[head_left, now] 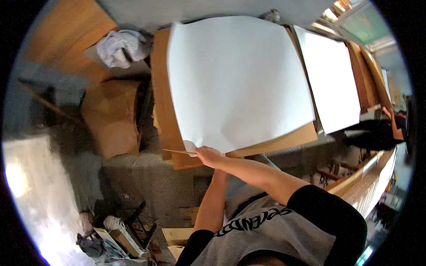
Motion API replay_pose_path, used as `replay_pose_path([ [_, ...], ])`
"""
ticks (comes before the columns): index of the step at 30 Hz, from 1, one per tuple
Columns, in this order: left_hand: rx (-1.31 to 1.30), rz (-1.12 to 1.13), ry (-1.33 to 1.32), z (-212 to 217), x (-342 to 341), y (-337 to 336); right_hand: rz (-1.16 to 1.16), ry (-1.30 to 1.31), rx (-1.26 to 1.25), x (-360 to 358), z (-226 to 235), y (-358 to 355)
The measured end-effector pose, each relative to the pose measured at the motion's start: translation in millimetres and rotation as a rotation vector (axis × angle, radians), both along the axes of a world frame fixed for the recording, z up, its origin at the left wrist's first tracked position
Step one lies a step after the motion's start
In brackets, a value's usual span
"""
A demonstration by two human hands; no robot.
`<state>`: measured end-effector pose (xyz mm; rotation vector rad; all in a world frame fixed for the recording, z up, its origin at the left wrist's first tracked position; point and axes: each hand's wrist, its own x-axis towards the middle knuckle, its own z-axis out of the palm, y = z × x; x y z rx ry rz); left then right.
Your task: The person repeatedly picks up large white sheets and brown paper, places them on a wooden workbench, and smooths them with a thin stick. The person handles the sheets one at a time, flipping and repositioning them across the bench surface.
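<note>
A large white sheet [239,84], which looks like paper, lies over a brown board [159,97] in front of me. Its near-left corner is slightly curled, with soft waves along the near edge. My right hand [208,156] is closed on that corner, the right forearm crossing over the left one. A thin light-brown strip [174,151] sticks out leftward beside the right hand's fingers; whether the hand grips it too I cannot tell. My left hand [220,172] is near the same edge, mostly covered by the right forearm, and its fingers are hidden.
To the right lies a second white sheet [330,80], with brown boards [366,80] beyond. A person in dark clothes [377,133] stands at the far right. On the left are a brown cardboard piece [111,117], crumpled white cloth [122,46] and a cluttered box [120,241].
</note>
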<state>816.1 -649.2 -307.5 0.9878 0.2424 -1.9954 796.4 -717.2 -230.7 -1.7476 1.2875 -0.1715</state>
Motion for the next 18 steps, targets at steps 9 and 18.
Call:
replay_pose_path([
  [9, 0.209, -0.514, -0.380, -7, 10, 1, -0.438, -0.240, -0.037, -140, -6, 38],
  [18, 0.224, -0.350, -0.377, 1, 14, 1, -2.075, -0.697, 0.134, -395, -47, 97],
])
